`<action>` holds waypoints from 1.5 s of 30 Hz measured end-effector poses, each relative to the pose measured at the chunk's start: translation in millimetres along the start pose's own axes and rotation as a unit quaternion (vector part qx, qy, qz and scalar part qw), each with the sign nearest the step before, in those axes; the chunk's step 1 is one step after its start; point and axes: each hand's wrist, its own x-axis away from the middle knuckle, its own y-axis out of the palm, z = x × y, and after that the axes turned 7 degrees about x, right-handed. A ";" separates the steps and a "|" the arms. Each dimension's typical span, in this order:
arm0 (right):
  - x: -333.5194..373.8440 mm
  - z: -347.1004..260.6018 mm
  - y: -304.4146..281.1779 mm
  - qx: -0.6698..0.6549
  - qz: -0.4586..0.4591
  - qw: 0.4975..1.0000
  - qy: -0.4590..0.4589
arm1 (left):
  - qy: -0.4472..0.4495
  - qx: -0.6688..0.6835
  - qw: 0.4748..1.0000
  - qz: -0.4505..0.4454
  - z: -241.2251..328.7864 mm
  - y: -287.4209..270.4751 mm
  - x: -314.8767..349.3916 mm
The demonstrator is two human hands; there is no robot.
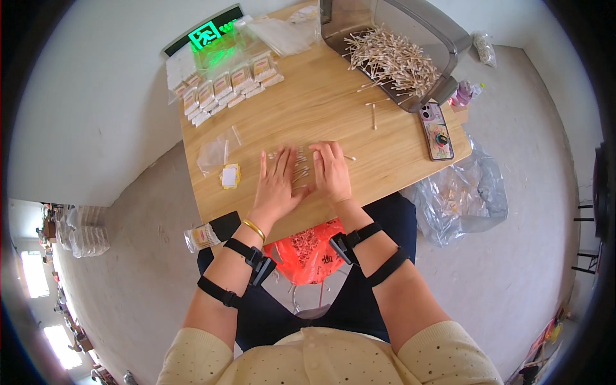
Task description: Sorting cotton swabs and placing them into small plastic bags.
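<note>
Several white cotton swabs (pixel 301 168) lie in a loose row on the wooden table (pixel 276 122), between my two hands. My left hand (pixel 276 186) rests flat beside and partly over them, fingers stretched out and thumb toward my right hand. On the other side my right hand (pixel 332 173) lies palm down with its fingers slightly bent, its inner edge close to the swabs. Whatever is under the palms is hidden. One swab tip (pixel 350 158) pokes out past my right hand. A small stack of yellow-edged white cards (pixel 230 176) sits left of my left hand, near clear plastic bags (pixel 215 153).
A grey translucent bin (pixel 443 38) tipped on its side spills loose swabs (pixel 398 61). Packed swab bags (pixel 224 86) stand in rows at the far left, before a green-lit sign (pixel 205 33). A phone (pixel 437 131) lies right; a red bag (pixel 308 253) hangs below the front edge.
</note>
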 end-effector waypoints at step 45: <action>1.5 -5.1 -5.0 -0.020 -0.003 0.999 -0.035 | 0.026 0.197 0.978 0.062 -14.7 3.0 27.2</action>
